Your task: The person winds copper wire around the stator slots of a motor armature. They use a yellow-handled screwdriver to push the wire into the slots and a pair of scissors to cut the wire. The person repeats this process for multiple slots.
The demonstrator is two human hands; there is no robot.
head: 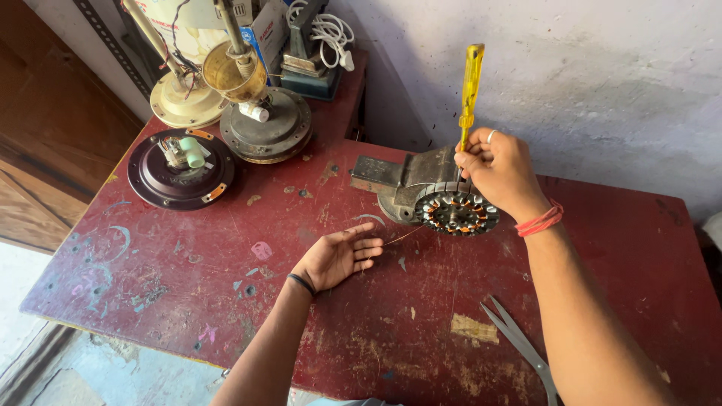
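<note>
Head view: right hand (500,171) closed around a yellow-handled screwdriver (471,90), held upright with tip down into the motor stator (456,212), likely to press windings into a slot. Stator clamped in a small grey vise (406,184) on the red table (226,286), kept steady that way. Left hand (336,258) resting palm-up, fingers (368,248) seemingly pinching a thin copper wire (402,237) drawn taut toward the stator. Scissors (523,342) near the right forearm.

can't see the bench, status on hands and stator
Right hand grips yellow screwdriver at stator. Left hand pinches wire. Scissors lie apart.
</note>
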